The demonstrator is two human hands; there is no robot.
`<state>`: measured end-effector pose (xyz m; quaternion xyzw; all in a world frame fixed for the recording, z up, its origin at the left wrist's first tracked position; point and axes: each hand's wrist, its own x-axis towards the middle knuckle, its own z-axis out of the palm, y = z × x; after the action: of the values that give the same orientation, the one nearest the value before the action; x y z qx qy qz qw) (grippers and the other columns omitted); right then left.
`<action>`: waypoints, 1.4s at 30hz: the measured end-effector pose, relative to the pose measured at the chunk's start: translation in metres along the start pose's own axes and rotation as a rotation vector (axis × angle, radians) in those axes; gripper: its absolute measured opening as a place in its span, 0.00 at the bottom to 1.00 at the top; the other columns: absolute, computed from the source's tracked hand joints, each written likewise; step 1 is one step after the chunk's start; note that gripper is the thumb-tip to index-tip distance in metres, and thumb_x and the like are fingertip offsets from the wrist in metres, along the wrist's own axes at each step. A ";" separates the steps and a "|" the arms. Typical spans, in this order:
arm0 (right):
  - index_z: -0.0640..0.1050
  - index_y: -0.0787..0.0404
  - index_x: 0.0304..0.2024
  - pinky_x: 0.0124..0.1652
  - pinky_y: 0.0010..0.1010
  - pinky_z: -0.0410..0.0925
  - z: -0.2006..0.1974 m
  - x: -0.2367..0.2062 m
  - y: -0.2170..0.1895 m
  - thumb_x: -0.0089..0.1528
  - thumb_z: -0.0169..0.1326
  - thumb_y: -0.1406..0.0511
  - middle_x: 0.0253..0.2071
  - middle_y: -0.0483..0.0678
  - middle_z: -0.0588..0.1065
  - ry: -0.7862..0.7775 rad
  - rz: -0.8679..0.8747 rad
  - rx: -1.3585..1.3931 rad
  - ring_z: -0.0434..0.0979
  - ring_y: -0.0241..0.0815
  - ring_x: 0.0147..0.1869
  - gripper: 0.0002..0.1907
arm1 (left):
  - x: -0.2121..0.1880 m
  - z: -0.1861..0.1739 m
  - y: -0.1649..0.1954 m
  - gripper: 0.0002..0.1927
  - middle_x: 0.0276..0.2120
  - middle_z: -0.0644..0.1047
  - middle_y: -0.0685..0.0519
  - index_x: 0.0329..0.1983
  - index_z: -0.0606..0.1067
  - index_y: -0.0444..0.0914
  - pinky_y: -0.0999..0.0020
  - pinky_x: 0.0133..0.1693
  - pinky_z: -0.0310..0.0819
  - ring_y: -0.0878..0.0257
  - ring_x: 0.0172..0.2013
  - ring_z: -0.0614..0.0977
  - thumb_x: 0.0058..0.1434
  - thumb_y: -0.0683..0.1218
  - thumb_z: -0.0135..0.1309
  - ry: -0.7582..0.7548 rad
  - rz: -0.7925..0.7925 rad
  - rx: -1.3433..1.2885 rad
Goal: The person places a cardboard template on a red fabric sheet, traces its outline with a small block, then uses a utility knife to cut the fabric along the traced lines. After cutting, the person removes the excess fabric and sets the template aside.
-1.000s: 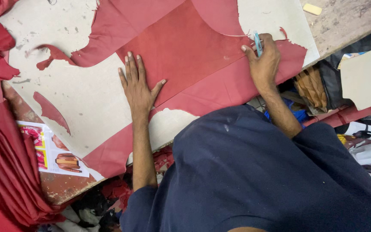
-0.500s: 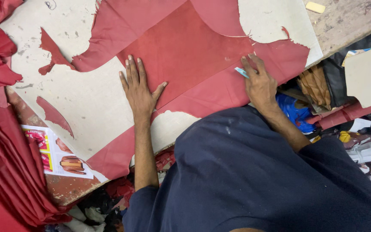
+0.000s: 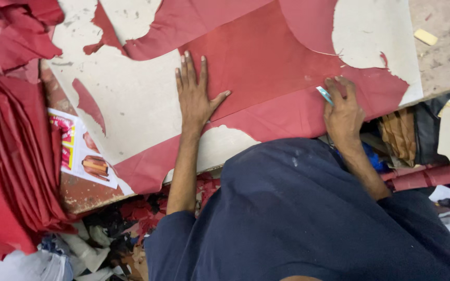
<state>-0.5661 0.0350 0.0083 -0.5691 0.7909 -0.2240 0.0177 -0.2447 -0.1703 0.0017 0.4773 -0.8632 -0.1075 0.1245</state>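
A large red leather sheet (image 3: 266, 57) lies over a worn white cutting board (image 3: 131, 109). A darker red pattern piece (image 3: 272, 67) rests on top of it. My left hand (image 3: 195, 93) lies flat with fingers spread, pressing the left end of the pattern piece. My right hand (image 3: 342, 106) grips a small light-blue cutting tool (image 3: 324, 96), its tip on the leather along the pattern's lower edge, near the board's front right.
Folded red leather (image 3: 11, 156) is piled at the left. A printed paper (image 3: 82, 151) lies on the bench's front left corner. A small yellow block (image 3: 426, 37) sits on the bare wooden bench at top right. Scraps and bags (image 3: 407, 135) crowd below the bench edge.
My right hand has drawn the blue tool down and to the left along the pattern's edge, from the far right corner toward me. My left hand has stayed pressed flat.
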 end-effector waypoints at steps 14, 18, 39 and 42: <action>0.77 0.58 0.65 0.41 0.43 0.74 0.000 -0.002 -0.005 0.64 0.59 0.74 0.66 0.53 0.70 0.031 -0.081 -0.019 0.80 0.57 0.53 0.26 | -0.003 -0.001 -0.005 0.61 0.77 0.47 0.38 0.80 0.52 0.41 0.40 0.74 0.36 0.46 0.78 0.48 0.54 0.79 0.58 0.011 -0.034 0.029; 0.77 0.57 0.66 0.44 0.44 0.75 -0.002 0.000 -0.003 0.64 0.60 0.72 0.68 0.53 0.70 -0.015 -0.086 -0.021 0.80 0.56 0.56 0.26 | -0.002 -0.002 -0.004 0.61 0.78 0.47 0.38 0.80 0.52 0.41 0.39 0.74 0.35 0.47 0.78 0.48 0.56 0.80 0.57 0.010 -0.033 0.035; 0.78 0.55 0.63 0.42 0.46 0.74 -0.004 0.003 0.010 0.67 0.58 0.71 0.66 0.51 0.73 -0.045 -0.093 -0.025 0.80 0.56 0.53 0.22 | -0.004 -0.008 -0.021 0.55 0.80 0.43 0.41 0.82 0.50 0.42 0.38 0.75 0.29 0.47 0.80 0.45 0.63 0.74 0.56 -0.075 0.004 -0.152; 0.78 0.56 0.60 0.45 0.45 0.74 -0.007 0.001 0.012 0.67 0.59 0.71 0.63 0.51 0.72 -0.043 -0.138 0.006 0.80 0.57 0.56 0.18 | -0.009 -0.020 -0.037 0.41 0.80 0.50 0.45 0.76 0.65 0.47 0.42 0.77 0.35 0.48 0.79 0.49 0.64 0.64 0.62 -0.066 0.116 -0.271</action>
<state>-0.5789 0.0391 0.0101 -0.6268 0.7487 -0.2149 0.0211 -0.2037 -0.1830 0.0079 0.4015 -0.8706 -0.2314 0.1652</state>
